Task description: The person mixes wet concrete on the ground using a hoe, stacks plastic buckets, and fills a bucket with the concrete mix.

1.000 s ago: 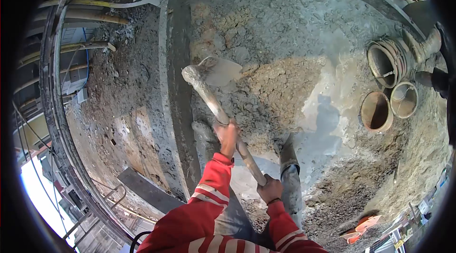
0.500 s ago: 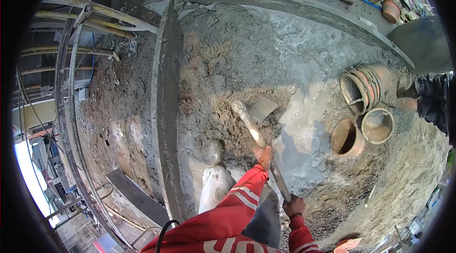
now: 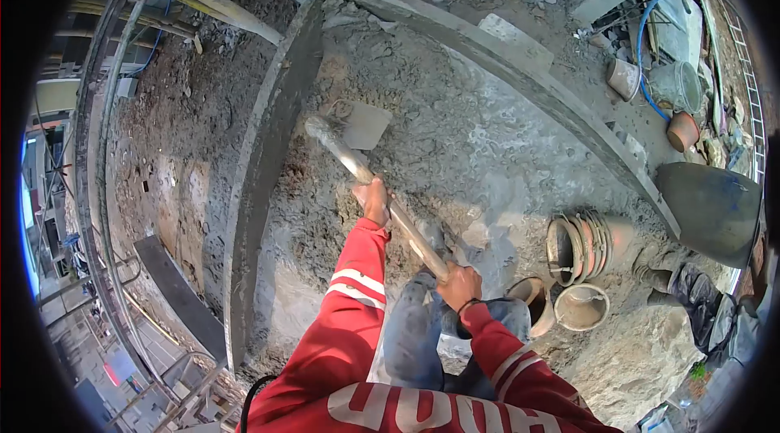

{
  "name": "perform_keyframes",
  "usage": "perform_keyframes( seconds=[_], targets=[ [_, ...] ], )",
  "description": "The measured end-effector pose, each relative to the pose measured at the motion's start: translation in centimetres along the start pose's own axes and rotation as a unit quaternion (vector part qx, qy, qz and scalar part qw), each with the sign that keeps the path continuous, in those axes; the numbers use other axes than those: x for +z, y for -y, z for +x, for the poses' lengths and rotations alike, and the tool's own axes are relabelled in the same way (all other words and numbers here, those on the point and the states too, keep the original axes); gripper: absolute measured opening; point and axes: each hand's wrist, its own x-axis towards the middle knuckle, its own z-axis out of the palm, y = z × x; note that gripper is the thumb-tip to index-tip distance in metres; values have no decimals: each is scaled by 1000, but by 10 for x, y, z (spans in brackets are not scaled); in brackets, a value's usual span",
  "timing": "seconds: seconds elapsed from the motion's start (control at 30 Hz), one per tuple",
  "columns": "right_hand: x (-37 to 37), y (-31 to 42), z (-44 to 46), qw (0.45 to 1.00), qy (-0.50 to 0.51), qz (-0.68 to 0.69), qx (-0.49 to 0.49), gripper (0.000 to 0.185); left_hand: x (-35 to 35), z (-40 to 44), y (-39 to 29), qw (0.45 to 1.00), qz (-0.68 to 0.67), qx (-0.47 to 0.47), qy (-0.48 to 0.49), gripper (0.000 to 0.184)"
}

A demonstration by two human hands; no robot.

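Muddy grey ground (image 3: pixel 439 124) spreads ahead of left grip (image 3: pixel 374 201) and right grip (image 3: pixel 460 287). Concrete curb (image 3: pixel 268 140) left of both. Hoe (image 3: pixel 416 240) slants through both: left grip closed round mid-handle, right grip round near end. Bucket stack (image 3: pixel 578 246) right of right grip. Hoe blade (image 3: pixel 367 126) ahead of left grip, ground contact unclear.

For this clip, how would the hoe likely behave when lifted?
The hoe likely stays stiff: its handle runs straight between the left hand and right hand. It is probably head-heavy, since the broad blade sits at the far end. The grey, mud-like coating near the blade may make it slippery there.
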Motion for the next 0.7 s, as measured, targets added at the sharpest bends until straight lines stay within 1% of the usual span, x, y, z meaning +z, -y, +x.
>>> perform_keyframes(
  seconds=[0.03,0.07,0.1,0.13,0.17,0.2,0.23,0.27,0.3,0.37,0.4,0.43,0.47,0.5,0.53,0.57,0.6,0.63,0.67,0.7],
  targets=[
    [-13,6,30,1000,4,-7,-24,26,16,6,-24,1000,-24,-6,-18,5],
    [-25,12,56,999,12,-11,-45,27,29,20,-44,1000,-17,23,-11,6],
    [-38,21,81,998,17,-11,-57,27,40,35,-59,998,-61,-14,-10,5],
    [-52,29,105,997,23,-8,-70,28,48,59,-66,998,-53,4,-24,5],
    [-67,36,128,996,36,-1,-86,29,61,65,-81,996,-66,51,-15,6],
    [-81,39,151,993,48,6,-104,30,71,90,-87,996,-73,52,-4,6],
    [-89,39,175,991,50,-20,-118,31,82,111,-89,995,-83,56,7,7],
    [-98,37,203,988,48,-48,-139,33,104,111,-98,995,-83,55,-12,6],
    [-109,33,230,985,38,-47,-164,31,130,109,-103,995,-83,55,-30,6],
    [-133,13,273,978,40,-53,-200,30,183,125,-82,990,-86,98,-58,8],
    [-148,-5,293,978,31,-78,-189,30,212,135,-64,988,-86,112,-61,9],
    [-165,-26,311,978,21,-103,-178,31,244,137,-42,986,-86,125,-62,10],
    [-182,-54,318,987,53,-110,-108,30,284,112,-21,992,-78,82,-56,13],
    [-199,-85,317,989,85,-118,-36,29,311,116,37,985,80,152,-7,12],
    [-191,-135,304,996,67,-59,13,29,338,121,96,946,222,235,22,20],
    [-184,-187,289,997,48,-4,66,29,388,55,108,943,291,130,-93,35],
    [-195,-214,284,994,78,17,69,30,410,30,116,937,325,77,-101,39],
    [-199,-225,281,991,109,41,64,31,414,24,118,927,356,30,-117,44],
    [-190,-227,268,990,121,41,63,31,403,18,118,924,361,24,-126,44],
    [-181,-226,256,993,109,38,38,32,396,18,124,929,365,16,-60,47]
  ],
)
